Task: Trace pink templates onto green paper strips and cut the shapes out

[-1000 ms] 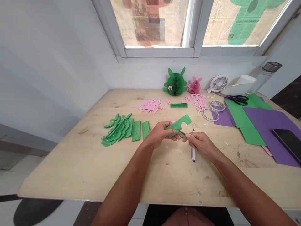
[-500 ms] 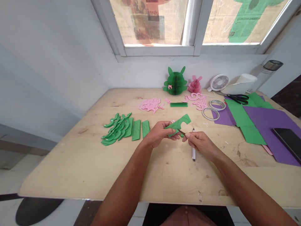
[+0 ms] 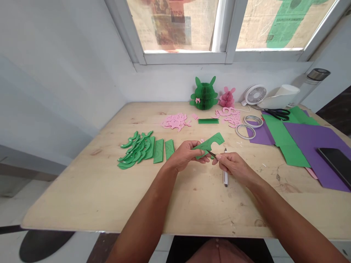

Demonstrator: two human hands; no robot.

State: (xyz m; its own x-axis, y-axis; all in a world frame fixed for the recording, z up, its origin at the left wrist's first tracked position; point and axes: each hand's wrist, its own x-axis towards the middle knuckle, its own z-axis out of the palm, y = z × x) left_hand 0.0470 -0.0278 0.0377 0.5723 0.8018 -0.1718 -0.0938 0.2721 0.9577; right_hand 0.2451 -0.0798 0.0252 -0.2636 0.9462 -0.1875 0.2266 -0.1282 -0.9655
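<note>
My left hand [image 3: 188,151] pinches a strip of green paper [image 3: 215,139] between thumb and fingers. Pencil curves mark the strip, and a rounded notch is cut into its lower right edge. In my right hand [image 3: 231,163] is a small pair of scissors [image 3: 211,154], its dark blades against the strip's lower edge beside my left fingertips. My fingers hide the scissors' handles. Under my right hand lies a white marker pen [image 3: 225,178] on the table. A green scrap [image 3: 212,157] shows partly behind the blades.
Left of my hands lie cut green pieces [image 3: 134,153] and marked green rectangles [image 3: 158,151]. Pink cutouts [image 3: 175,121] and a folded green strip [image 3: 208,121] are farther back. Tape rolls [image 3: 245,132], black-handled scissors [image 3: 279,114], purple paper [image 3: 315,146] and a phone [image 3: 336,162] are at right.
The green strip's far end has shifted slightly to the right. The scissor blades have moved very little against its edge. Both hands keep their hold.
</note>
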